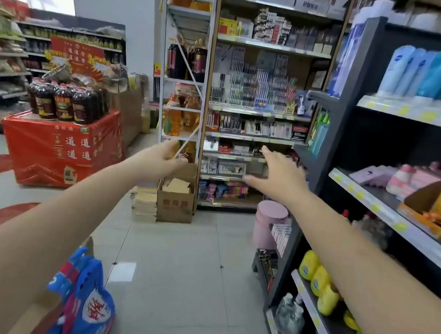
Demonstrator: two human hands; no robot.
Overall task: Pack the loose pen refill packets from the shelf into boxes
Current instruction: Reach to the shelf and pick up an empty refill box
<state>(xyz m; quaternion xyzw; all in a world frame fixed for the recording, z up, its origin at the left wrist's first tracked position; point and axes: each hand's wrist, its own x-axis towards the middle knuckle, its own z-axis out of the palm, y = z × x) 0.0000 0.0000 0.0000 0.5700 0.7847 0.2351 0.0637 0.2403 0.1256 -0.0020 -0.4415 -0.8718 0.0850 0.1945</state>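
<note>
Nothing is packed yet, as I judge it: the tall wood-framed stationery shelf (261, 115) stands well ahead across the tiled aisle, its pen refill packets too small to pick out. My left hand (164, 158) and right hand (278, 175) reach forward, spread wide and empty.
</note>
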